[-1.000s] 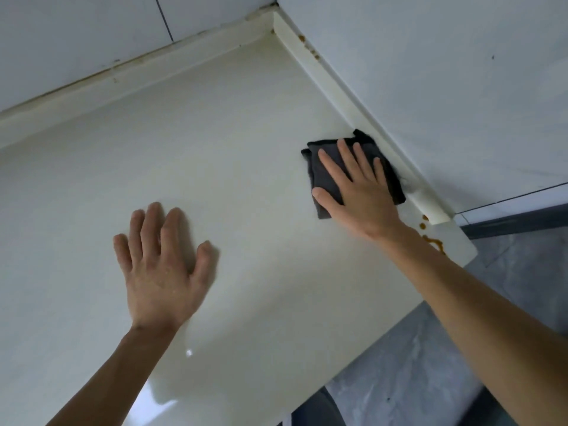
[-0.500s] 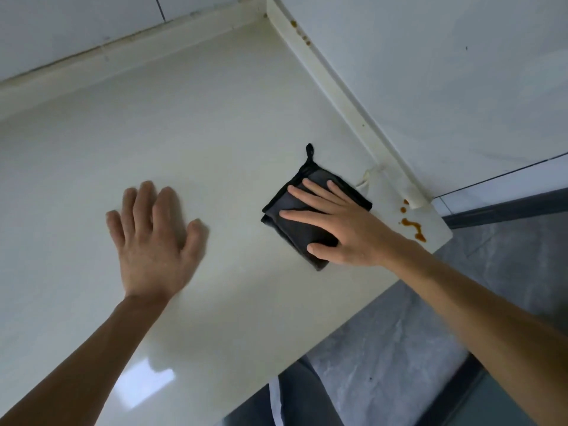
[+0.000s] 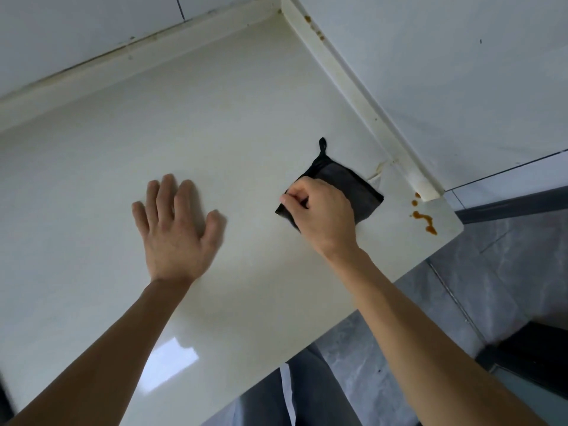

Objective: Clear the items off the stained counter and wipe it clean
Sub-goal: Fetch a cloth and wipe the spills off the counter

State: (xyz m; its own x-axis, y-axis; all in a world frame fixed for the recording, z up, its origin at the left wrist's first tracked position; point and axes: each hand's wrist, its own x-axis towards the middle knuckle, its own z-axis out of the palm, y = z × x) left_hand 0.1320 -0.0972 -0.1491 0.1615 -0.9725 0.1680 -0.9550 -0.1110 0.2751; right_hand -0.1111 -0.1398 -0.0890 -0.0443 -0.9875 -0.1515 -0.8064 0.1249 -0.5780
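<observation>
A folded black cloth (image 3: 353, 189) with a small loop at its far corner lies on the cream counter (image 3: 233, 124), near the right wall strip. My right hand (image 3: 322, 213) is curled over the cloth's near-left part, its fingers pinching the cloth's left edge. Flat on the counter to the left, my left hand (image 3: 176, 224) rests with its fingers spread and holds nothing. Brown stain drops (image 3: 424, 219) sit on the counter's right front corner, to the right of the cloth. A faint smear (image 3: 377, 173) shows just beyond the cloth.
A raised cream strip (image 3: 353, 87) runs along the right wall, with small brown spots (image 3: 313, 26) near the far corner. A similar strip (image 3: 123, 56) lines the back wall. The counter's front edge runs diagonally, with grey floor tiles (image 3: 491, 287) and my trousers (image 3: 307, 395) below.
My right hand slid the cloth from the right wall strip toward the middle of the counter, then curled from flat fingers into a pinch on its left edge. My left hand stayed flat.
</observation>
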